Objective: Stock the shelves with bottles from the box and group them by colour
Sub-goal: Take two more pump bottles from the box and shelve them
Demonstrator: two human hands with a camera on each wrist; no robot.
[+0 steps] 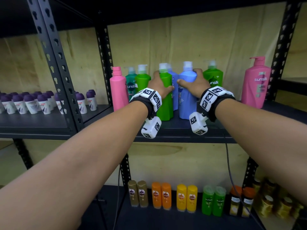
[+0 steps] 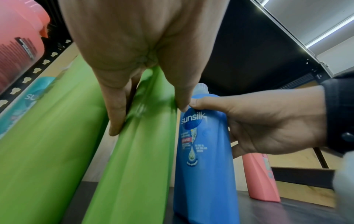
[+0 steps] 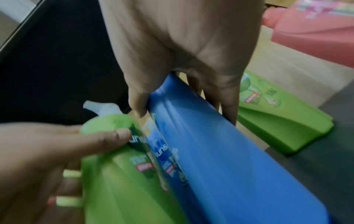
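On the middle black metal shelf (image 1: 216, 135), a tall green plastic shampoo bottle (image 1: 165, 97) and a blue plastic shampoo bottle (image 1: 186, 95) stand upright side by side. The person's left hand (image 1: 157, 85) wraps its fingers round the green one while the right hand (image 1: 197, 83) grasps the blue. Pink pump bottles (image 1: 255, 82) flank the row, with small purple-capped roll-ons (image 1: 33, 102) further left.

This looks like a shop or its stockroom. Black slotted-steel racking (image 1: 54, 67) stands against a plywood back wall (image 1: 191, 40). Around the hands, on the shelf (image 1: 182, 131), stand big Sunsilk pump bottles (image 1: 255, 82) in pink, green and blue. Below the hands, smaller shampoo bottles (image 1: 186, 198) line up in pairs by colour. Far left of the hands, purple-capped roll-ons (image 1: 31, 102) sit in tidy rows.
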